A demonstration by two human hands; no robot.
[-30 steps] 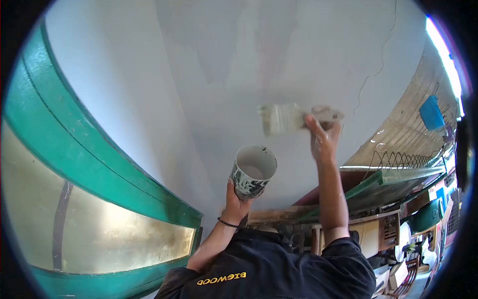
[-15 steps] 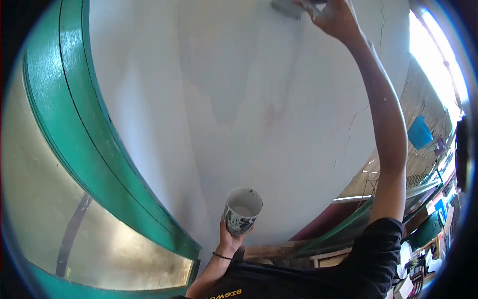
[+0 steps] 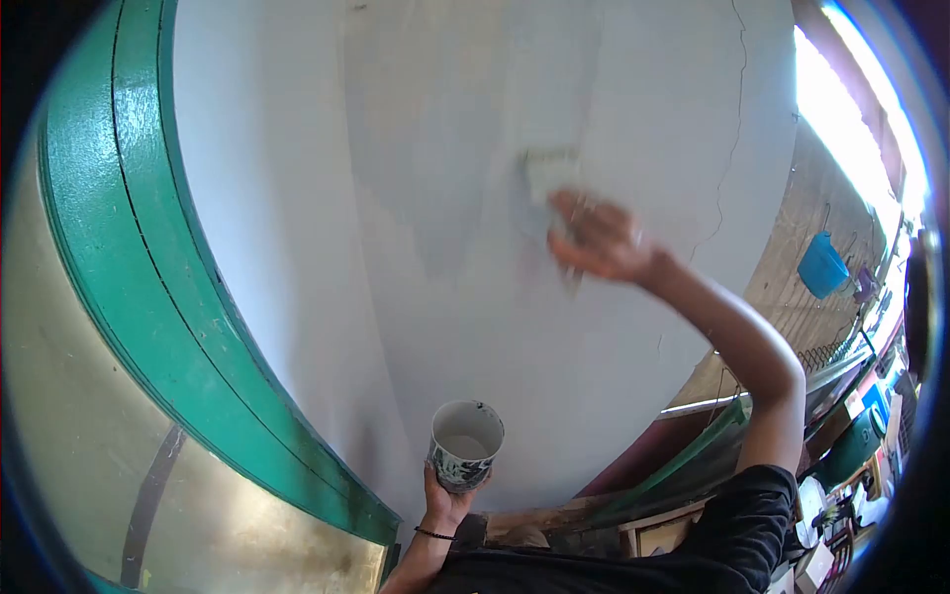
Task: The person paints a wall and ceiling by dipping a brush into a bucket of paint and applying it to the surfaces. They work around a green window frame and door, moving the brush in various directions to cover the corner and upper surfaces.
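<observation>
My left hand is wrapped round the lower part of a paint-smeared cup, held upright with pale paint inside. Farther up, my right hand grips a wide brush, both blurred by motion. The brush head lies against the white wall, beside greyish, damp-looking patches.
A green frame with a pale panel curves along the left. Thin cracks run down the wall on the right. A blue container hangs at the right, above a green bin and assorted items.
My right hand has come down the wall with the brush, bending at the elbow. My left hand and the cup sit slightly lower and farther left in view.
</observation>
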